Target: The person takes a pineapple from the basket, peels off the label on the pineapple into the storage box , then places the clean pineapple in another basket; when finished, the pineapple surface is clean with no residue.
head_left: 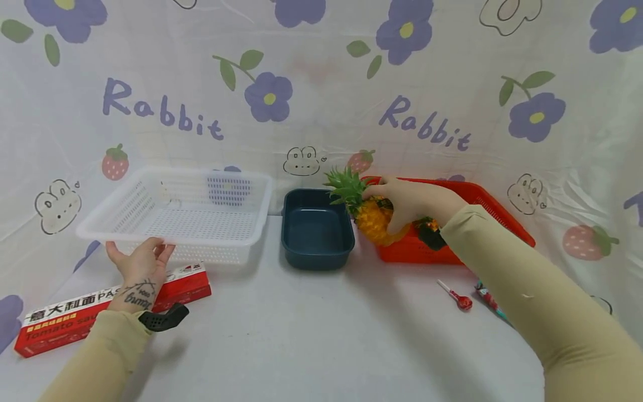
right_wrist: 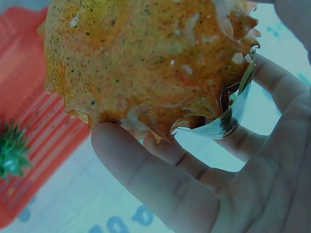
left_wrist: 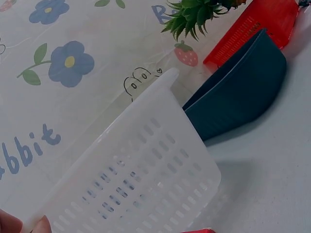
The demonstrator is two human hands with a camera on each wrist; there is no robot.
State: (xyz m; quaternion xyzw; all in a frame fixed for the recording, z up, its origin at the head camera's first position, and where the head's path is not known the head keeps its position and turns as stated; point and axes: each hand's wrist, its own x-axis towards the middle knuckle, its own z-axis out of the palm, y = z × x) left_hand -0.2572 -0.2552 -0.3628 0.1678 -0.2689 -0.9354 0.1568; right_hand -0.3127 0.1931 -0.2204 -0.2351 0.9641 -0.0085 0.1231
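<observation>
My right hand (head_left: 414, 201) holds a pineapple (head_left: 374, 222) by its yellow-orange body, over the left front edge of the red basket (head_left: 502, 215). Its leafy green crown points left toward the dark blue tub (head_left: 317, 259). Up close in the right wrist view, fingers and thumb curl about a bumpy, speckled orange body (right_wrist: 141, 63). At the left, my left hand (head_left: 143, 265) pinches the front rim of a white perforated basket (head_left: 241, 251), thumb and fingertips on the edge. Under that wrist lies a red and white pasta box (head_left: 188, 285).
Right of centre on the white cloth lie a red lollipop (head_left: 463, 302) and a colourful wrapped item (head_left: 489, 300). An orange and dark green item (head_left: 431, 233) shows beside my right wrist. A printed curtain (head_left: 311, 111) hangs behind the containers.
</observation>
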